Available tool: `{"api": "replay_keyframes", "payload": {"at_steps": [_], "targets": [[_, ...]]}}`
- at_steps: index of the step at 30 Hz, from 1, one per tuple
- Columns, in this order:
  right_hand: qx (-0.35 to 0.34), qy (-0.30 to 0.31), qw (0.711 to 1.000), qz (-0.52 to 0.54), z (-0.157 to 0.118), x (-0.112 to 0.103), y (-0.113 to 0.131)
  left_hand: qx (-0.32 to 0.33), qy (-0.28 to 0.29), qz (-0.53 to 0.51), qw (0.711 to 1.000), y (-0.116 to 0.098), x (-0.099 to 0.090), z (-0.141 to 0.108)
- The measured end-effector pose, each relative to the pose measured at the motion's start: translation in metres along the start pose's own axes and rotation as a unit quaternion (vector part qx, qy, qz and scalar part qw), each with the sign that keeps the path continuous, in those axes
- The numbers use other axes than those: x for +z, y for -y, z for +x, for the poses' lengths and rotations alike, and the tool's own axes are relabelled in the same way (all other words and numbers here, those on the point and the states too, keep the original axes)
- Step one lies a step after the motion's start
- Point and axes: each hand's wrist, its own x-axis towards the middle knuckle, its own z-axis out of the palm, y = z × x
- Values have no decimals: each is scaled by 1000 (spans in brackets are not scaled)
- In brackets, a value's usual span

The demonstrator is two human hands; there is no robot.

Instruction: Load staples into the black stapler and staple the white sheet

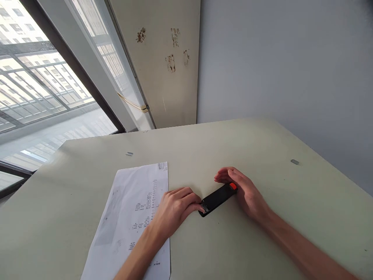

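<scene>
A black stapler (218, 198) with a red end piece lies slantwise on the pale table, its red end farther off and to the right. My left hand (181, 204) has its thumb and fingers closed on the near left end, where some metal shows. Cupped around the red end is my right hand (247, 192), its fingers stretched out past the stapler and its palm close against that end. Whether the right palm presses on it I cannot tell. Printed paper sheets (125, 217) lie under and beside my left forearm.
A small strip of staples (129, 154) lies beyond the paper, and a small grey strip (294, 161) lies near the table's right edge. Behind the table (233, 144) stand a grey wall (276, 70) and a stained panel (171, 85). Windows (43, 85) are at the left.
</scene>
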Motion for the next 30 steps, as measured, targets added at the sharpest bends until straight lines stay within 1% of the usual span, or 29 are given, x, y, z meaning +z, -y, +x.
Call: {"api": "replay_keyframes", "payload": {"at_steps": [6, 8, 11, 13, 15, 17, 20, 22, 25, 27, 28, 30], "targets": [[3, 4, 1000, 14, 1, 1, 2, 16, -13, 9, 1000, -1, 0, 1], [0, 3, 1000, 2, 1, 0, 2, 17, -16, 15, 1000, 0, 0, 0], [-21, 17, 997, -77, 0, 0, 3, 13, -13, 20, 1000, 1, 1, -1], [-45, 33, 988, -144, -1, 0, 3, 14, -4, 21, 1000, 3, -1, -2], [-84, 58, 973, -209, -1, -2, 1, 16, 8, 20, 1000, 6, -7, -3], [-135, 101, 948, -269, 0, -7, -1, -1, 15, 18, 1000, 12, -19, -5], [-204, 162, 908, -327, 2, -14, -3, -72, -1, 39, 997, 31, -41, -9], [-225, 184, 892, -347, 3, -17, -3, -129, -36, 85, 987, 51, -56, -11], [-231, 195, 883, -360, 4, -18, -3, -186, -95, 178, 962, 87, -71, -16], [-229, 193, 883, -362, 4, -18, -3, -213, -117, 211, 947, 107, -75, -19], [-228, 191, 883, -363, 4, -17, -3, -221, -121, 216, 943, 115, -75, -20], [-229, 188, 882, -366, 4, -17, -3, -226, -124, 213, 943, 123, -73, -23]]}}
